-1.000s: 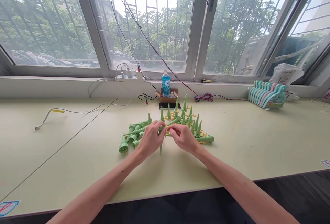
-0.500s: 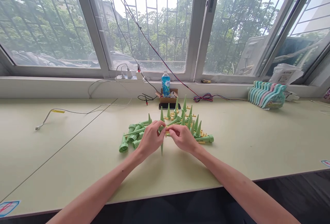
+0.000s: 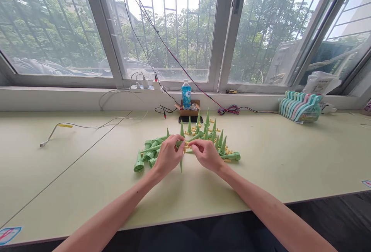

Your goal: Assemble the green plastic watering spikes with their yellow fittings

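Left hand (image 3: pixel 169 153) grips a green spike (image 3: pixel 181 166), tip down over the table (image 3: pixel 174 201), right hand (image 3: pixel 207 155) pinches a yellow valve (image 3: pixel 186 148) at its side; looks like mid-fitting, and the next move calls for square alignment, steady hold.

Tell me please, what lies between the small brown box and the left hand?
In the head view, a flat dark phone lies just before the box, then come green spikes and small yellow pieces, up to the left hand.
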